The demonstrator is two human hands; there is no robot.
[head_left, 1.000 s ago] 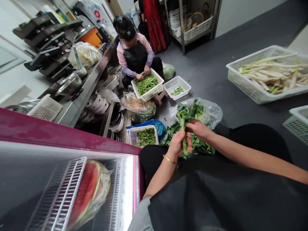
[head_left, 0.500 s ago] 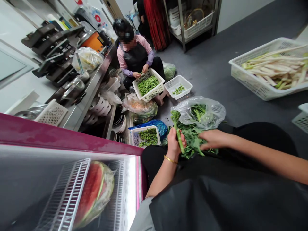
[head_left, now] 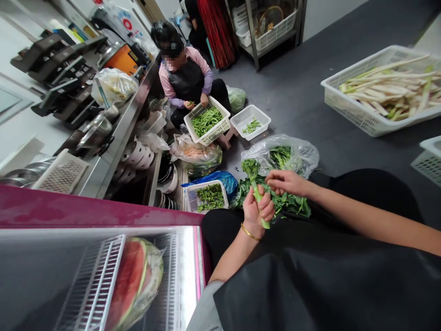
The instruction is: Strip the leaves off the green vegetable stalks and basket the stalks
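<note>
My left hand [head_left: 253,215], with a gold bangle at the wrist, is wrapped round the stalk of a broccoli stem [head_left: 251,169]. Its green floret head points up and away, and the cut end sticks out below my fist. Just right of the stalk is my right hand [head_left: 287,182], its fingers loosely bent and nothing visible in them; it appears not to touch the stalk. Beneath both hands lies a heap of loose green leaves [head_left: 292,204]. Beyond it, a clear plastic bag [head_left: 305,154] lies open with more leafy stems inside.
An open fridge [head_left: 186,276] holding a cut watermelon [head_left: 129,276] stands at my left. A small basket of greens [head_left: 188,200] is near my knee. Ahead, a seated co-worker [head_left: 188,78] handles green beans over a basket [head_left: 225,124]. A basket of pale stalks [head_left: 358,117] stands right.
My right hand has risen from the leaf heap and moved left towards the stalk. My left hand has shifted slightly right and down, still gripping the broccoli stem. The view has shifted slightly.
</note>
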